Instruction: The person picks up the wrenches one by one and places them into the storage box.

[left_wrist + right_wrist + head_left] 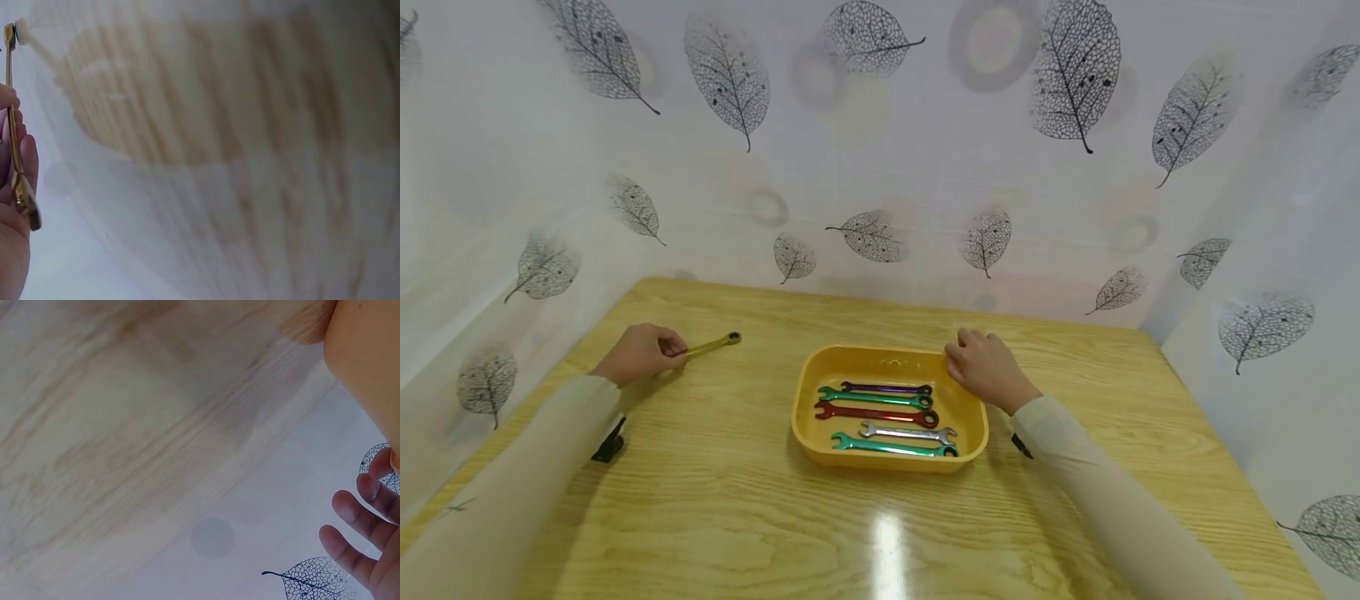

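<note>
Off to the left in the head view, my left hand [643,354] pinches a gold combination wrench [715,343] just over the table, its ring end pointing right. The left wrist view shows the same wrench [12,150] lying across the fingers [28,156]. My right hand [988,367] grips the back right corner of a yellow plastic tray [805,417]. In the right wrist view, the curled fingers [350,509] hang outside the tray wall [369,369], and the thumb is hidden. Inside lie a purple wrench [887,388], a red wrench [880,413], a silver wrench [906,432] and green wrenches [891,448].
The wood-grain table [722,500] carries the tray near its middle. A white sheet with leaf prints [880,167] stands close behind the table and along both sides. Dark wrist straps [610,442] show under the sleeves.
</note>
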Available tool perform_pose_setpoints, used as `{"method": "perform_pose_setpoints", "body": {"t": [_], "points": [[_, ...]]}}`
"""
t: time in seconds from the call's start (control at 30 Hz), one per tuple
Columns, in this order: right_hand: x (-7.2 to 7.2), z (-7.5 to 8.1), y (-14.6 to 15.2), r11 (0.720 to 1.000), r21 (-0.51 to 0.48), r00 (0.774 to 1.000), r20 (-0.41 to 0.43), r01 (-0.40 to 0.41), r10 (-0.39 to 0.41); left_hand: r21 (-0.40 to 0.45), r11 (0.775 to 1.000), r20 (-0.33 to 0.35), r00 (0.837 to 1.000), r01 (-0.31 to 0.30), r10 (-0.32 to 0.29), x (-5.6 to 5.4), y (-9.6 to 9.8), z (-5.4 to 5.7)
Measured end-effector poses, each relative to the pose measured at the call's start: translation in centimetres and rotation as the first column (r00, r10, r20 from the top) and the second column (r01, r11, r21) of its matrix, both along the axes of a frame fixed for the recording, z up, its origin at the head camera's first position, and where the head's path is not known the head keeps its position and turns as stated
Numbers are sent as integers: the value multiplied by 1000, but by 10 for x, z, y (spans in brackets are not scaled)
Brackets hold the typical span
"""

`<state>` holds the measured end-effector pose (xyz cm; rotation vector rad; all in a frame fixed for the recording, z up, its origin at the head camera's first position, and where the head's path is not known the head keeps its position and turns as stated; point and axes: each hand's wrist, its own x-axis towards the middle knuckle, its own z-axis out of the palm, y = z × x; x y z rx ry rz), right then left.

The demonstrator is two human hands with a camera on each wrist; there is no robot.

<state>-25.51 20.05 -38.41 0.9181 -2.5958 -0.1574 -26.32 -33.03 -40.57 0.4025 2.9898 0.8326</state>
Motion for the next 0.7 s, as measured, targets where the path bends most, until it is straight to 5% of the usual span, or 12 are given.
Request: {"method": "perform_pose_setpoints", "body": {"t": [0.7], "points": [[0, 1, 0, 1000, -10, 1000, -14, -18, 18, 25, 999, -42, 999, -25, 26, 4, 1, 0]]}}
